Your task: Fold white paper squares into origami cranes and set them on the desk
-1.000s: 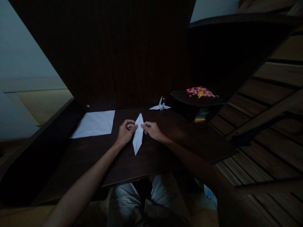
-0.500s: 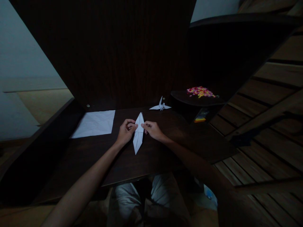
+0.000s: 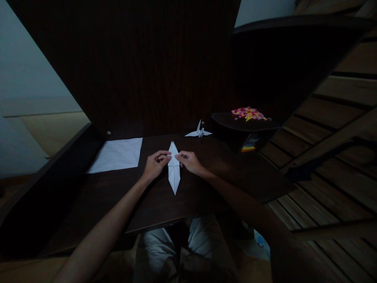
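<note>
A long white folded paper point(image 3: 174, 175), diamond-shaped with pointed ends, is held just over the dark desk. Its far end is split into two narrow tips, and a crease runs across its middle. My left hand point(image 3: 156, 163) pinches its left edge between thumb and fingers. On the opposite edge my right hand point(image 3: 190, 161) grips it with the thumb on top and the fingers partly hidden underneath. Behind my hands a finished white paper crane point(image 3: 200, 131) stands at the back of the desk.
White paper sheets point(image 3: 119, 154) lie flat at the left of the desk point(image 3: 150, 204). A heap of small pink, red and yellow pieces point(image 3: 249, 113) rests on a corner shelf point(image 3: 232, 124) at the right. Under it is a yellow item point(image 3: 247, 149). A tall panel rises behind.
The folded paper has turned slightly, its near point swinging right and its far tips left. Both hands keep hold of it, and the left hand has shifted a little.
</note>
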{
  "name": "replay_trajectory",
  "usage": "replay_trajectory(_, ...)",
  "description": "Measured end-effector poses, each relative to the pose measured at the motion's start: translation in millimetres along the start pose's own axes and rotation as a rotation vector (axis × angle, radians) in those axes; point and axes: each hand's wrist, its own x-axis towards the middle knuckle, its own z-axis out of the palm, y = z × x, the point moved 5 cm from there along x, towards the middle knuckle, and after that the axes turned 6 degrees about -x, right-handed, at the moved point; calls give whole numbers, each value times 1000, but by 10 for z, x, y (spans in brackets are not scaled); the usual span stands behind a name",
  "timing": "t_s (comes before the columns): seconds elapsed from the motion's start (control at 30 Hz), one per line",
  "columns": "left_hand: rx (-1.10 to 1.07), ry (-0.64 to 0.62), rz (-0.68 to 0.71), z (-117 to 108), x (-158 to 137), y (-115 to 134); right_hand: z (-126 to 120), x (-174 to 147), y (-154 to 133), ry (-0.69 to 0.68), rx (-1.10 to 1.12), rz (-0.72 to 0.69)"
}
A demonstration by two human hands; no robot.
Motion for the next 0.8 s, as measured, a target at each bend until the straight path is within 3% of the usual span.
replay_trajectory(0.37,-107,-14,-13,20,19,-2,50,27,72,-27,295,173)
replay_trajectory(0.53,-153,-99,-75,70,-7,-38,3,47,73,8,195,112)
replay_trajectory(0.8,-67,-39,11,25,16,-37,-8,31,36,15,168,7)
